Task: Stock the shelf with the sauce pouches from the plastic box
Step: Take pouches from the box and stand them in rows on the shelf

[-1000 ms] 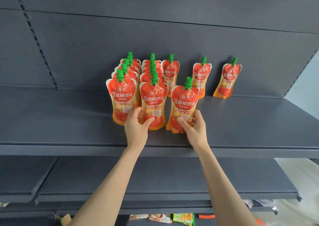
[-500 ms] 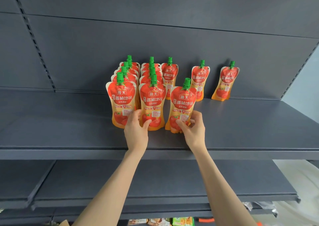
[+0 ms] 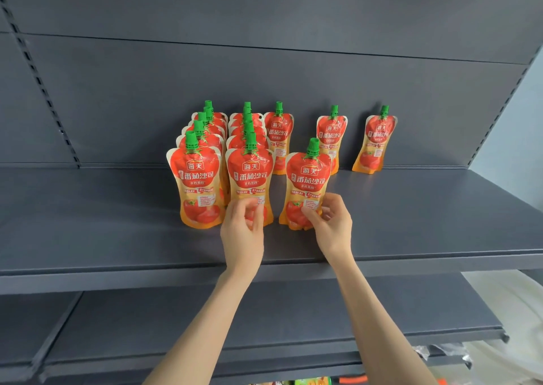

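Frame centre: sauce pouches (image 3: pixel 199 184) stood upright on shelf (image 3: pixel 426 223), labels forward for display. Right hand (image 3: pixel 332 223) pinched lower edge of right front pouch (image 3: pixel 307 184), apparently squaring it. Left hand (image 3: pixel 242 231) at middle front pouch (image 3: pixel 249 176); blurred, grasp undeterminable.

Roughly fourteen sauce pouches (image 3: pixel 307 190), two shelves (image 3: pixel 88 223), two hands (image 3: pixel 242 234).

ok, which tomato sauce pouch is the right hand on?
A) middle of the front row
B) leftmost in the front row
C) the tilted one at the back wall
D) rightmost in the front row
D: the right hand holds the lower part of the rightmost front-row pouch between thumb and curled fingers. The left hand, blurred, is at the middle front-row pouch.
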Demonstrator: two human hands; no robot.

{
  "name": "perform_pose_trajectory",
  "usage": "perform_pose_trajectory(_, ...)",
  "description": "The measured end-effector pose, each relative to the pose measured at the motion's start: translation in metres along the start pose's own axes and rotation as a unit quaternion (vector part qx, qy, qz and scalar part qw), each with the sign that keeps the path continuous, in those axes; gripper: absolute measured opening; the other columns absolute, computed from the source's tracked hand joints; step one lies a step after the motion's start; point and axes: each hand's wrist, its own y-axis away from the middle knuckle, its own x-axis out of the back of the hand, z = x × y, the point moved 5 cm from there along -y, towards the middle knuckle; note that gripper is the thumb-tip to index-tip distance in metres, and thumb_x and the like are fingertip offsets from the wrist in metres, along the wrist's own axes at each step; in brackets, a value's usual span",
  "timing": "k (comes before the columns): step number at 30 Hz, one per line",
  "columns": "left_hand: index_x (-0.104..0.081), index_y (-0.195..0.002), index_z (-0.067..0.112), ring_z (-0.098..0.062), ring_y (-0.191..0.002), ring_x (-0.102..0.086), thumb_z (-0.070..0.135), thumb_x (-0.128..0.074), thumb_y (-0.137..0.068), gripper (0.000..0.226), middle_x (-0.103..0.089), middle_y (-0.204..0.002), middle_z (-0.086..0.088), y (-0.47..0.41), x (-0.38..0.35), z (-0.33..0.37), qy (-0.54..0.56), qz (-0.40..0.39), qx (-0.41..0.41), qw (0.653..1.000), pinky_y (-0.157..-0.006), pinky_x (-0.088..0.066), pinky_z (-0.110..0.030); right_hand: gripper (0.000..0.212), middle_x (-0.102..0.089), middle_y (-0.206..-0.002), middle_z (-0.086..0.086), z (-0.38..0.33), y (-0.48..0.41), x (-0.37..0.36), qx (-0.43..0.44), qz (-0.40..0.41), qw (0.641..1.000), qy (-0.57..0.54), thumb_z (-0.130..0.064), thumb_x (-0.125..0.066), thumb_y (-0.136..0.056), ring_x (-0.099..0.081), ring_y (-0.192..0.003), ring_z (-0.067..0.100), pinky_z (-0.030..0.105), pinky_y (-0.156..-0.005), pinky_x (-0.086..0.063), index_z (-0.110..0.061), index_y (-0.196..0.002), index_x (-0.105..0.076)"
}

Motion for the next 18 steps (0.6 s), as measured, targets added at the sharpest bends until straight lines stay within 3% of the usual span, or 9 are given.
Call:
perform_pose_trajectory(5,-0.062,-0.104,0.005,-0.008,-0.079,-0.055,0.012,-0.055,-0.092,0.016,-0.061,-0.094,0.002,0.0,-0.039,0.024,0.043,-0.031,-0.005,0.999,-0.07,-0.04,-0.004,0.02,-0.065,-0.086,-0.013,0.007,-0.029,0.025,-0.004,0.029,1.0,0.002,-0.017,-0.073,-0.081,-0.064,-0.081,0.009,0.011,-0.063,-0.049,-0.022,-0.091,-0.056)
perform_pose_trajectory(8,-0.059,-0.112,0.006,-0.006,-0.09,-0.055,0.015,-0.051,-0.094,0.022,-0.063,-0.106,-0.005,-0.007,-0.075,0.03,0.067,-0.06,0.018,0.996,-0.073,-0.04,-0.001,0.02,-0.067,-0.089,-0.006,0.016,-0.054,0.038,-0.007,0.026,1.0,-0.002,-0.016,-0.072,-0.082,-0.065,-0.084,0.016,0.021,-0.068,-0.051,-0.015,-0.095,-0.056)
perform_pose_trajectory(10,-0.055,-0.119,0.005,-0.008,-0.1,-0.055,0.016,-0.05,-0.095,0.026,-0.06,-0.115,-0.007,-0.016,-0.099,0.032,0.069,-0.06,0.033,0.995,-0.08,-0.041,-0.005,0.02,-0.067,-0.091,-0.003,0.023,-0.072,0.044,-0.009,0.015,1.0,-0.004,-0.016,-0.072,-0.082,-0.066,-0.085,0.019,0.028,-0.071,-0.053,-0.013,-0.095,-0.057)
perform_pose_trajectory(12,-0.051,-0.124,0.006,-0.017,-0.112,-0.054,0.018,-0.049,-0.095,0.031,-0.056,-0.123,-0.009,-0.028,-0.122,0.029,0.065,-0.049,0.061,0.995,-0.091,-0.044,-0.021,0.02,-0.067,-0.092,-0.002,0.031,-0.092,0.048,-0.013,0.001,1.0,-0.003,-0.015,-0.071,-0.082,-0.066,-0.086,0.019,0.031,-0.073,-0.054,-0.012,-0.095,-0.057)
perform_pose_trajectory(15,-0.043,-0.132,0.006,-0.025,-0.125,-0.045,0.02,-0.049,-0.095,0.04,-0.046,-0.136,-0.011,-0.051,-0.152,0.017,0.042,-0.029,0.104,0.993,-0.103,-0.04,-0.039,0.018,-0.066,-0.093,0.0,0.045,-0.121,0.051,-0.015,-0.019,1.0,0.006,-0.015,-0.071,-0.083,-0.065,-0.087,0.019,0.026,-0.072,-0.052,-0.014,-0.092,-0.056)
perform_pose_trajectory(18,-0.035,-0.137,0.004,-0.027,-0.132,-0.037,0.02,-0.05,-0.095,0.048,-0.04,-0.141,-0.015,-0.074,-0.174,0.002,0.0,0.005,0.118,0.993,-0.108,-0.033,-0.037,0.02,-0.064,-0.091,-0.005,0.055,-0.147,0.049,-0.01,-0.048,0.999,0.017,-0.018,-0.07,-0.083,-0.063,-0.085,0.013,0.016,-0.068,-0.049,-0.015,-0.093,-0.053)
